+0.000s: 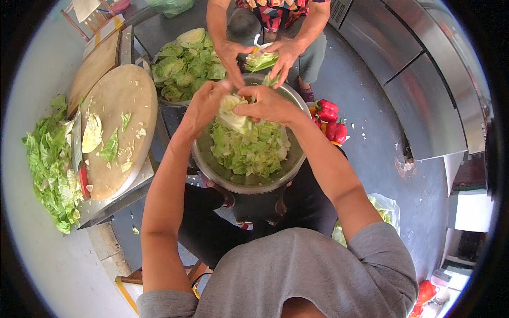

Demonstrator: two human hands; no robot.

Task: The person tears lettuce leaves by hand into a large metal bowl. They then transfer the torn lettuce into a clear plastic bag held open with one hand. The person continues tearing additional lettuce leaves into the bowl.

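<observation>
A pale green piece of cabbage (235, 115) is held over a steel bowl (246, 187). My right hand (267, 104) grips it, thumb on its face. My left hand (206, 104) holds its left side, the thumb blurred and the other fingers partly hidden. Torn cabbage leaves (250, 149) lie in the bowl beneath. Across the bowl, another person's hands (284, 53) hold a cut cabbage piece (260, 60) and a small leaf (271, 80) near the far rim.
A basin of cabbage halves (185, 65) stands at the far left. On the left table are a round cutting board (119, 91), a red-handled knife (84, 179) and heaped leaves (49, 159). Red bell peppers (328, 110) sit right of the bowl. A plastic bag (387, 204) lies by my right elbow.
</observation>
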